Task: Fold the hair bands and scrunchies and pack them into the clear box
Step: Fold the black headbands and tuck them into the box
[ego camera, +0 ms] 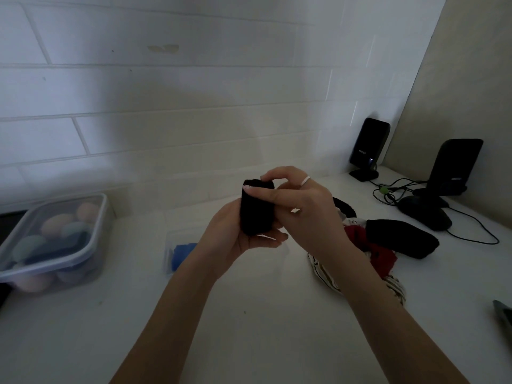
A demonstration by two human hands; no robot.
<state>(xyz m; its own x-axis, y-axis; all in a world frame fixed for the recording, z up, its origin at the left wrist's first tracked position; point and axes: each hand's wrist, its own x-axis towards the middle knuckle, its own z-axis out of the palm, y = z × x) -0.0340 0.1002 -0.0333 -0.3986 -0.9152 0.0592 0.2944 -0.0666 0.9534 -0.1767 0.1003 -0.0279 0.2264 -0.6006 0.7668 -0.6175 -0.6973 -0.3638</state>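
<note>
A folded black hair band (256, 214) is held upright above the white counter between both hands. My left hand (235, 236) cups it from below and behind, fingers curled round its lower part. My right hand (302, 206), with a white ring, pinches its top edge with thumb and fingers. Just below my left hand sits the small clear box (180, 249) with something blue folded inside. To the right lies a pile: another black band (401, 236), a red scrunchie (379, 253) and a striped scrunchie (327, 275), partly hidden by my right forearm.
A lidded clear container (55, 239) of pastel sponges stands at the left. Two black speakers (368, 148) (454, 167), a black mouse (426, 214) and cables occupy the back right corner. A tiled wall rises behind the counter.
</note>
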